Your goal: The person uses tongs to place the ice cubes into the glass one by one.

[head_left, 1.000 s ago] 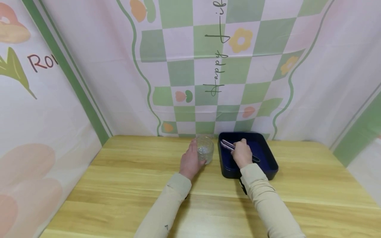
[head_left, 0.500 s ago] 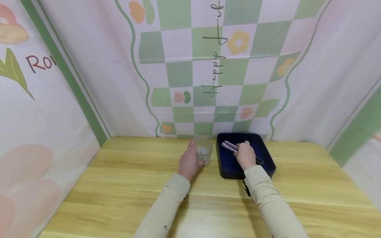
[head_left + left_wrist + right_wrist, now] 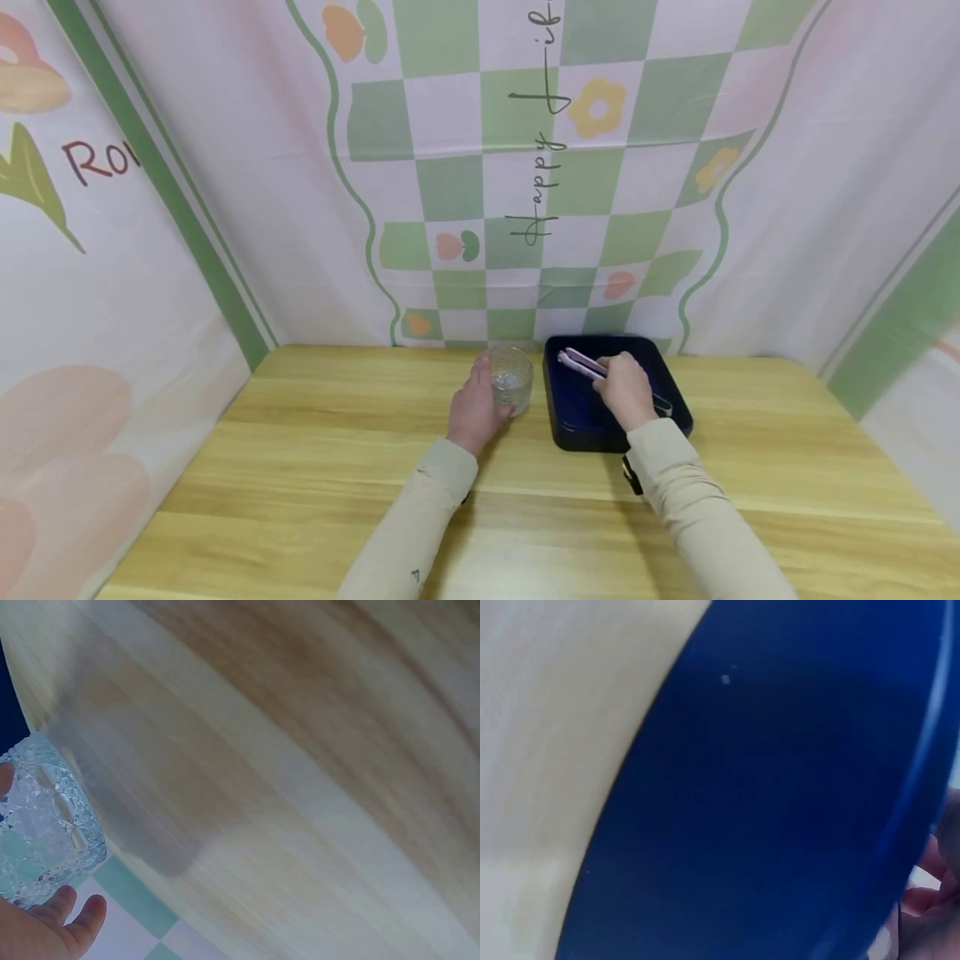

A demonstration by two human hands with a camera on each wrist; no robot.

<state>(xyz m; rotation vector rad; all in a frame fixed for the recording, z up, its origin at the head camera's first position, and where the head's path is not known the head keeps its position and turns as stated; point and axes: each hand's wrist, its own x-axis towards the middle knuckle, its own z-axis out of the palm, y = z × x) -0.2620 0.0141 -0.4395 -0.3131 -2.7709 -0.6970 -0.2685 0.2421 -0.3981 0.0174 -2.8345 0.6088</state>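
My left hand (image 3: 477, 408) grips a clear textured glass (image 3: 513, 382) that stands near the back of the table. In the left wrist view the faceted glass (image 3: 49, 821) shows at the left edge, with fingers and thumb on either side. My right hand (image 3: 628, 390) holds a pair of tongs (image 3: 582, 364) by the middle, over a dark blue rectangular tray (image 3: 557, 417). Their pale pinkish arms point left toward the glass, and the dark rounded end (image 3: 663, 406) sticks out behind the hand. In the right wrist view the tray's outer wall (image 3: 765, 780) hides the tongs.
The light wooden table (image 3: 360, 467) runs up to a backdrop cloth (image 3: 517, 275) with a green-and-white check, right behind the glass and tray. Another printed cloth (image 3: 150, 275) hangs along the left side. The tray stands a little right of the glass, its raised rim between them.
My right hand has moved a little to the right over the tray, and the tongs have shifted right with it. The left hand stays on the glass.
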